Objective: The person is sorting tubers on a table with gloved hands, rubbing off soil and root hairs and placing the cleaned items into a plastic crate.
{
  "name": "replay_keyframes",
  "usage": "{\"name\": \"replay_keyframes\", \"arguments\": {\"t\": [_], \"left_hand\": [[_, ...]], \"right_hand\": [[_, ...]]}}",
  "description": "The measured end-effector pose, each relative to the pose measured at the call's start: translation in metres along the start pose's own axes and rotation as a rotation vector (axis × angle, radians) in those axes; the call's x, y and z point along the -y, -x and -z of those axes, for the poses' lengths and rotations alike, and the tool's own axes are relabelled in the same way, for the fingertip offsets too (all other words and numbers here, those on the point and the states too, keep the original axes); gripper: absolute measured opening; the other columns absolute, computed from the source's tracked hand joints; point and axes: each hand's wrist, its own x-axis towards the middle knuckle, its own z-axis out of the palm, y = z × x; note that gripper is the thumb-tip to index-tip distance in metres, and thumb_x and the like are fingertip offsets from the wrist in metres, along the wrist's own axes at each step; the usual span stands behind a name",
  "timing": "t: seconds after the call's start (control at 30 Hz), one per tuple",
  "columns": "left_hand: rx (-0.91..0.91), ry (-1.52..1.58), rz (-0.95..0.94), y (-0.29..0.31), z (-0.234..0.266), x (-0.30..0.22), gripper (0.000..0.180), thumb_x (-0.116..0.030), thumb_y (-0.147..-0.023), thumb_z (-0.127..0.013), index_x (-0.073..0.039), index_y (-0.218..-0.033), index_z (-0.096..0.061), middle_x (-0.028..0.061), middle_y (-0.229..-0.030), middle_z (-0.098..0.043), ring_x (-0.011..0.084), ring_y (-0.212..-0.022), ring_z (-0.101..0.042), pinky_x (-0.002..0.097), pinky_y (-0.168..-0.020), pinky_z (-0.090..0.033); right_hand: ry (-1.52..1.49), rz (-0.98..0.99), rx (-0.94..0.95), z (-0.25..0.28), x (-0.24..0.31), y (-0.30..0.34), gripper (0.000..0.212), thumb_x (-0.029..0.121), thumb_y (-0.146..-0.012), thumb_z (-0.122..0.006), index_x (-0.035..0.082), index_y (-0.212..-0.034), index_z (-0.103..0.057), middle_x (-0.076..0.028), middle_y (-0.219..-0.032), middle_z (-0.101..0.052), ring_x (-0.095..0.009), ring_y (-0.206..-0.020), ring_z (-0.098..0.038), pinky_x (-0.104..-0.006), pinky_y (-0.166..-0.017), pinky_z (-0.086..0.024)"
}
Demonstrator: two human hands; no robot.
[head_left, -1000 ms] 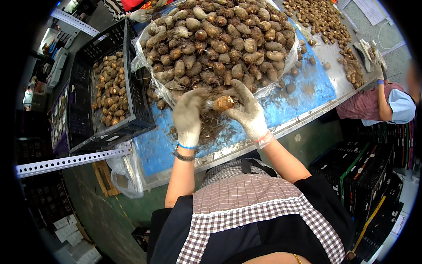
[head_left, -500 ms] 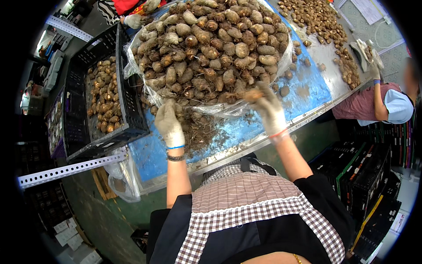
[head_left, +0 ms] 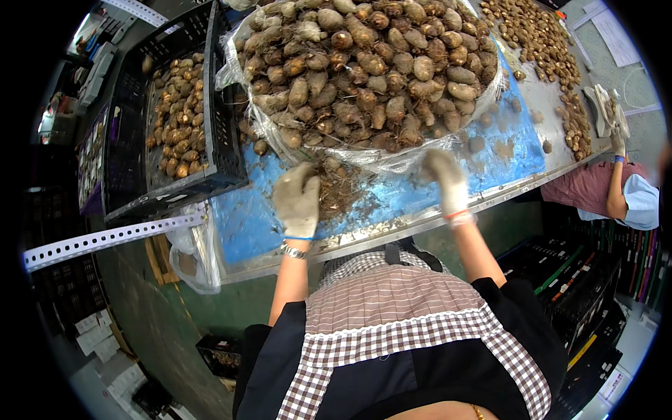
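Note:
A big heap of brown, hairy taro corms (head_left: 371, 77) lies in a clear plastic sack (head_left: 402, 162) in front of me. My left hand (head_left: 297, 201), in a soiled white glove, hovers beside the loose dirt and root scraps (head_left: 343, 189) at the sack's near edge. Its thumb stands apart from the fingers, and nothing shows in it. My right hand (head_left: 446, 183), gloved too, is near the sack's right front edge. Motion smears its fingers, so whether they hold anything cannot be made out. A blurred corm (head_left: 148, 64) hangs over the black crate (head_left: 227, 150) on the left.
Corms (head_left: 180, 119) lie in that crate. Blue sheeting (head_left: 259, 231) covers the metal-edged table. At the right, more corms (head_left: 525, 35) are spread out, and a co-worker (head_left: 616, 192) handles a pale tray or scale (head_left: 600, 112). Black crates (head_left: 574, 280) are stacked at right.
My left hand has lifted off the sack's edge and its fingers have opened. The corm at my right fingertips no longer shows there. The whole view has shifted slightly.

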Motion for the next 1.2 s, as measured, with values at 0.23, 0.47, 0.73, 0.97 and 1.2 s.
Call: {"name": "replay_keyframes", "arguments": {"t": [0.23, 0.47, 0.73, 0.97, 1.2], "left_hand": [[0.203, -0.291, -0.036, -0.010, -0.033, -0.010, 0.054, -0.030, -0.077, -0.071, -0.010, -0.126, -0.061, 0.0139, -0.118, -0.065, 0.0353, -0.114, -0.059, 0.0456, -0.096, -0.048], [0.156, -0.211, -0.101, 0.004, -0.006, 0.017, 0.034, -0.029, -0.075, -0.074, -0.010, -0.103, -0.072, 0.0130, -0.115, -0.066, 0.0349, -0.110, -0.059, 0.0458, -0.096, -0.047], [-0.001, -0.069, -0.131, 0.021, 0.024, -0.006, 0.049, -0.029, -0.078, -0.076, -0.008, -0.121, -0.065, 0.0156, -0.120, -0.065, 0.0358, -0.113, -0.058, 0.0456, -0.097, -0.046], [0.367, 0.740, 0.169, 0.023, 0.047, -0.020, 0.042, -0.018, -0.096, -0.064, 0.000, -0.132, -0.057, 0.0111, -0.114, -0.069, 0.0173, -0.095, -0.068, 0.0278, -0.079, -0.056], [0.282, 1.054, 0.493, 0.010, 0.082, -0.040, 0.037, -0.017, -0.098, -0.062, 0.003, -0.129, -0.058, 0.0087, -0.109, -0.069, 0.0103, -0.081, -0.067, 0.0233, -0.065, -0.057]], "right_hand": [[0.824, 0.427, 0.083, -0.092, -0.038, 0.001, 0.039, 0.019, -0.078, -0.071, 0.001, -0.112, -0.064, -0.024, -0.111, -0.063, -0.042, -0.101, -0.061, -0.0474, -0.090, -0.050], [1.065, 0.571, 0.017, -0.101, -0.065, -0.009, 0.033, 0.010, -0.074, -0.067, 0.006, -0.107, -0.064, -0.020, -0.097, -0.066, -0.040, -0.090, -0.062, -0.0486, -0.080, -0.051], [0.619, 0.328, 0.386, -0.115, -0.039, -0.001, 0.017, 0.004, -0.086, -0.060, 0.002, -0.103, -0.063, -0.013, -0.092, -0.071, -0.027, -0.090, -0.068, -0.0370, -0.081, -0.054], [-0.053, 0.102, 0.471, -0.126, 0.009, 0.041, 0.040, 0.012, -0.088, -0.072, -0.003, -0.123, -0.058, -0.007, -0.107, -0.065, -0.011, -0.095, -0.061, -0.0276, -0.085, -0.053], [-0.017, 0.406, 0.250, -0.154, 0.041, 0.055, 0.038, 0.010, -0.082, -0.076, 0.001, -0.117, -0.065, -0.008, -0.100, -0.063, -0.013, -0.085, -0.060, -0.0267, -0.076, -0.050]]}}
